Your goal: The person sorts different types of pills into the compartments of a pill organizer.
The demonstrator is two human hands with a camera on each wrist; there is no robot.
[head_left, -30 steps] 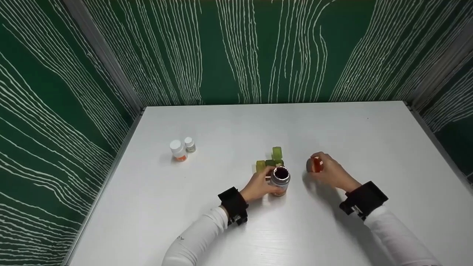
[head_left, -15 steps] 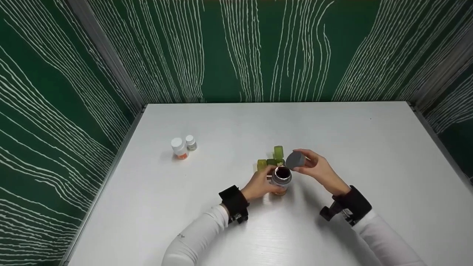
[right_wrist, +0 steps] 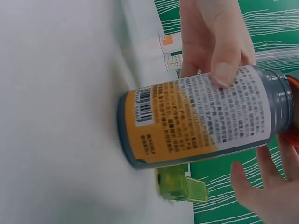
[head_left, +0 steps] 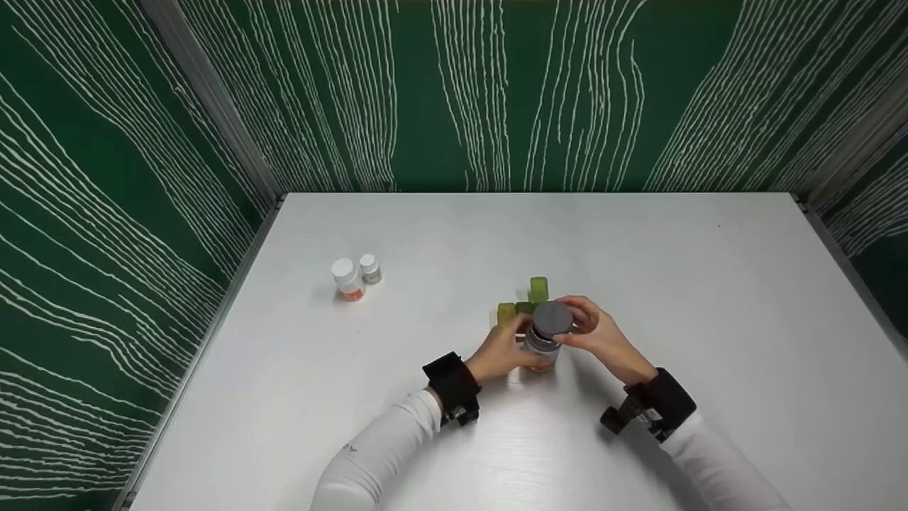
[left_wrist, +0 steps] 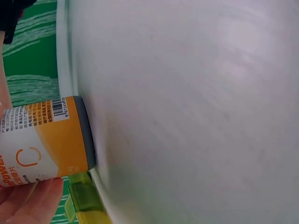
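Note:
A grey bottle with an orange and white label stands on the table, and my left hand grips it round its side. My right hand holds a grey cap by its edge at the bottle's mouth. In the right wrist view the cap's red-orange inside shows beside the threaded neck, so it sits tilted there. Just behind the bottle lies a green pill box with one lid raised; the bottle and hands partly hide it.
Two white bottles stand at the left of the table: a larger one with an orange label and a smaller one. Green walls with white wavy lines rise behind and beside the table.
My right hand has moved left with the cap, turned its grey top upward and brought it over the bottle's mouth. My left hand keeps its grip on the bottle.

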